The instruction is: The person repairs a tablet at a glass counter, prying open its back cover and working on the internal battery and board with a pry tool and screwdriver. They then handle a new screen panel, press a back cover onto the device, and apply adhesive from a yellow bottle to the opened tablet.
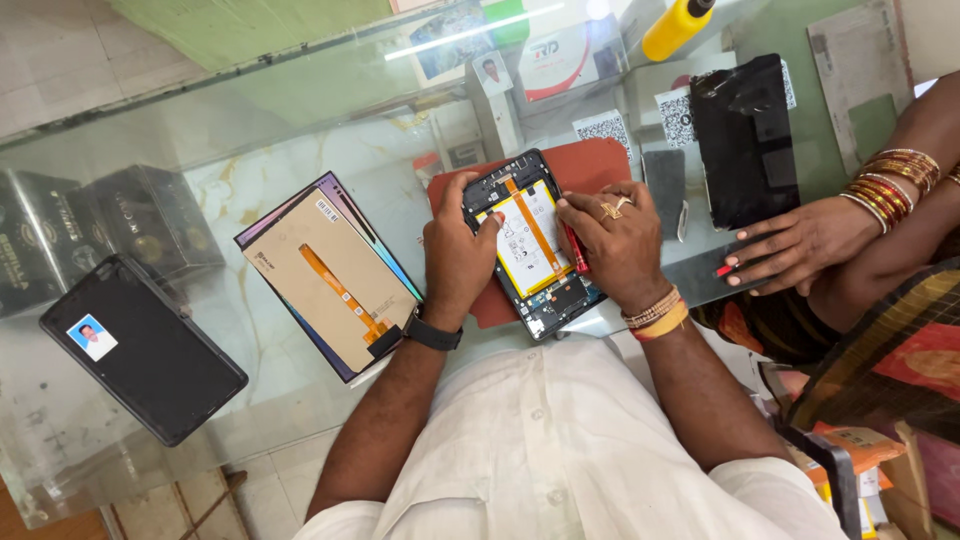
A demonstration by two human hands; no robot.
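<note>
Your left hand (455, 255) clamps the opened phone (530, 245) at its left edge; your right hand (615, 245) pinches a red tool (575, 250) along the phone's right edge, parallel to its long axis.

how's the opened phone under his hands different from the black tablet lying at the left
The opened phone lies on a red mat, insides and yellow battery exposed; the black tablet lies closed on bare glass. The left hand and right hand grip the phone; nothing touches the tablet, which looks larger. Both lie flat and tilted.
</note>
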